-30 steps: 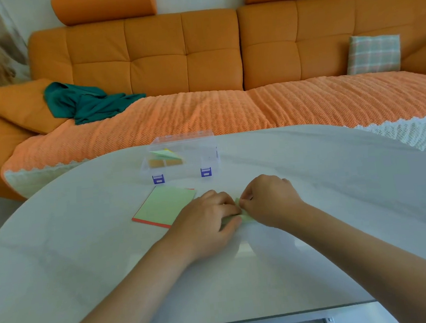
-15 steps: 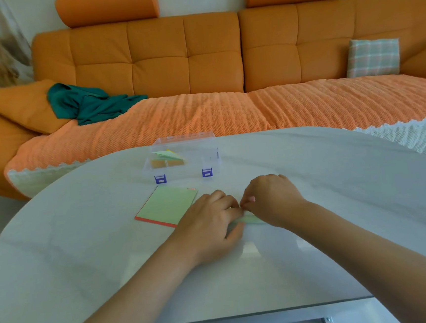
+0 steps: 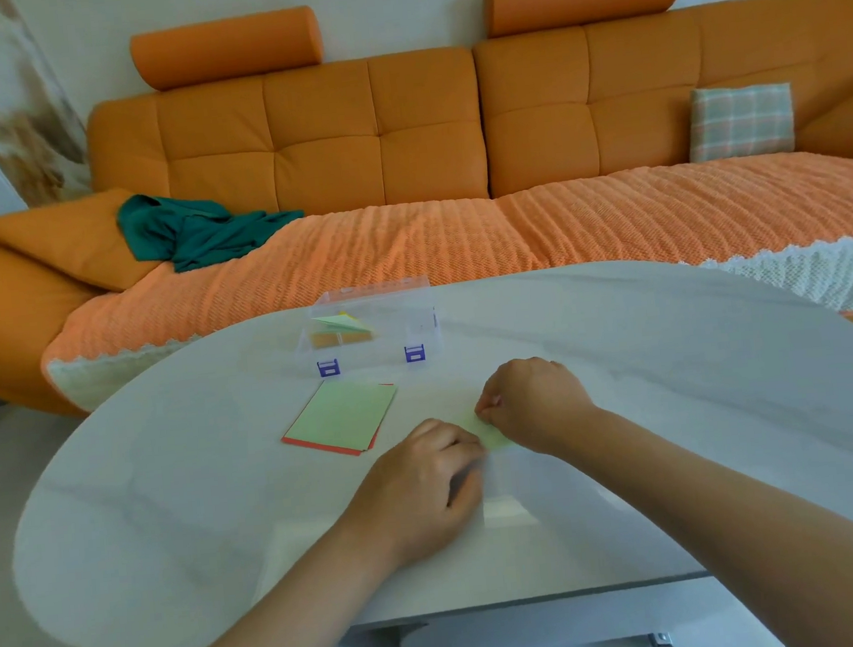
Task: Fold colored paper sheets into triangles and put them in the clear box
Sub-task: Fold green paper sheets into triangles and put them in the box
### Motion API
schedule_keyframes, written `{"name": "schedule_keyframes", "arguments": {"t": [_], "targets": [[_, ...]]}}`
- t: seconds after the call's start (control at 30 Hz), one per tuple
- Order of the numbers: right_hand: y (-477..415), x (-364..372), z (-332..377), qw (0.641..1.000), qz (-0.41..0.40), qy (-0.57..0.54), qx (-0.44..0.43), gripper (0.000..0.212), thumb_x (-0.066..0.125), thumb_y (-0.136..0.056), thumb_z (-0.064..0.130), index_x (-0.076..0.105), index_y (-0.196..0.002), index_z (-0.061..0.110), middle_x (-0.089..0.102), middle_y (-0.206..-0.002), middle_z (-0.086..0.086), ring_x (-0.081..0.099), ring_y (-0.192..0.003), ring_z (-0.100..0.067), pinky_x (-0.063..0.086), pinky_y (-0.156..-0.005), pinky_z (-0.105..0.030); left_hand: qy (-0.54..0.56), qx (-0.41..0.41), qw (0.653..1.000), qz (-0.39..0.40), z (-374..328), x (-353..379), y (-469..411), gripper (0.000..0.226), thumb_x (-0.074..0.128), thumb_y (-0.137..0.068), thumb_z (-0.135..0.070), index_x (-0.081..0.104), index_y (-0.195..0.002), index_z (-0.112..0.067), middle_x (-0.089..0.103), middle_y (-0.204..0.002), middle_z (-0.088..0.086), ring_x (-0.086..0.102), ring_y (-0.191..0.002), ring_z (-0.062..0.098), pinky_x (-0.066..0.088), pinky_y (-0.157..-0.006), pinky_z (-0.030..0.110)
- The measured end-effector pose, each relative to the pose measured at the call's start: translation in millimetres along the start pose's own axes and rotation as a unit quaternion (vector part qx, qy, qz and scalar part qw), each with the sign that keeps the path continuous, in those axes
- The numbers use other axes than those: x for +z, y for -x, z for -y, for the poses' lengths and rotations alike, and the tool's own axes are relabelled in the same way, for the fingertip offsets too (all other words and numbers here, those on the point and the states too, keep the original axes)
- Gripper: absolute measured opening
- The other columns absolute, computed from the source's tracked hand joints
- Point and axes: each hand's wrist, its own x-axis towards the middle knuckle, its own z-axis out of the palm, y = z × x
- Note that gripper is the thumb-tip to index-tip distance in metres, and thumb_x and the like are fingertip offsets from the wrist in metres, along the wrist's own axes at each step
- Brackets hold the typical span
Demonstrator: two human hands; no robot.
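A folded light green paper (image 3: 484, 432) lies on the white table (image 3: 172, 500), mostly hidden between my two hands. My right hand (image 3: 534, 401) pinches its far corner with curled fingers. My left hand (image 3: 423, 483) lies over its near-left part with fingers bent, pressing it down. A stack of paper sheets (image 3: 342, 418), green on top and red beneath, sits to the left of the hands. Behind it stands the clear box (image 3: 370, 328) with purple latches, lid open, holding folded green, yellow and orange papers.
An orange sofa (image 3: 397, 135) with a knitted orange throw runs behind the table's far edge. On it lie a green cloth (image 3: 194, 230), an orange pillow (image 3: 56, 237) and a plaid cushion (image 3: 742, 120).
My hands have drawn apart: the left has slid back toward me and the right stays at the paper's far corner, so more green paper shows. The view has tilted up.
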Motion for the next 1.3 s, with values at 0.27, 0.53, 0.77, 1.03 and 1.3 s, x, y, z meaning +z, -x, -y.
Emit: {"name": "schedule_keyframes", "arguments": {"t": [0.27, 0.53, 0.77, 1.03, 1.3], "targets": [[25, 12, -11, 0.981, -0.108, 0.020, -0.157, 0.026, 0.052, -0.098, 0.026, 0.078, -0.102, 0.026, 0.068, -0.111, 0.007, 0.057, -0.097, -0.021, 0.046, -0.085, -0.037, -0.017, -0.033, 0.997, 0.073, -2, -3, -1, 0.045, 0.040, -0.093, -0.051, 0.064, -0.118, -0.022, 0.056, -0.113, -0.008, 0.046, -0.110, 0.010, 0.047, -0.089, 0.035], [58, 25, -23, 0.961, -0.121, 0.131, -0.212, 0.033, 0.043, -0.089, 0.033, 0.075, -0.097, 0.032, 0.072, -0.097, 0.015, 0.062, -0.098, -0.017, 0.043, -0.086, -0.037, -0.014, -0.020, 0.997, 0.071, -2, -4, 2, 0.045, 0.043, -0.094, -0.055, 0.063, -0.123, -0.028, 0.051, -0.113, -0.013, 0.042, -0.111, 0.006, 0.044, -0.092, 0.027], [62, 32, -23, 0.962, -0.146, 0.122, -0.197, 0.041, 0.037, -0.090, 0.035, 0.078, -0.089, 0.028, 0.074, -0.100, 0.013, 0.065, -0.088, -0.018, 0.041, -0.093, -0.037, -0.030, -0.031, 0.997, 0.059, -5, -6, 2, 0.047, 0.035, -0.095, -0.053, 0.064, -0.123, -0.029, 0.051, -0.115, -0.014, 0.045, -0.112, 0.008, 0.048, -0.088, 0.031], [60, 35, -22, 0.961, -0.152, 0.128, -0.192, 0.037, 0.039, -0.090, 0.036, 0.074, -0.079, 0.028, 0.073, -0.108, 0.014, 0.065, -0.085, -0.018, 0.043, -0.091, -0.038, -0.081, -0.069, 0.994, 0.034, 2, -14, 13, 0.056, 0.028, -0.092, -0.053, 0.073, -0.116, -0.029, 0.053, -0.113, -0.010, 0.051, -0.107, 0.010, 0.050, -0.073, 0.031], [58, 39, -22, 0.959, -0.175, 0.108, -0.196, 0.037, 0.040, -0.091, 0.034, 0.073, -0.074, 0.028, 0.074, -0.109, 0.013, 0.064, -0.082, -0.017, 0.047, -0.081, -0.034, -0.069, -0.143, 0.987, 0.003, 11, -19, 21, 0.046, 0.041, -0.094, -0.040, 0.077, -0.091, -0.012, 0.062, -0.112, -0.005, 0.058, -0.105, 0.012, 0.055, -0.077, 0.033]]}}
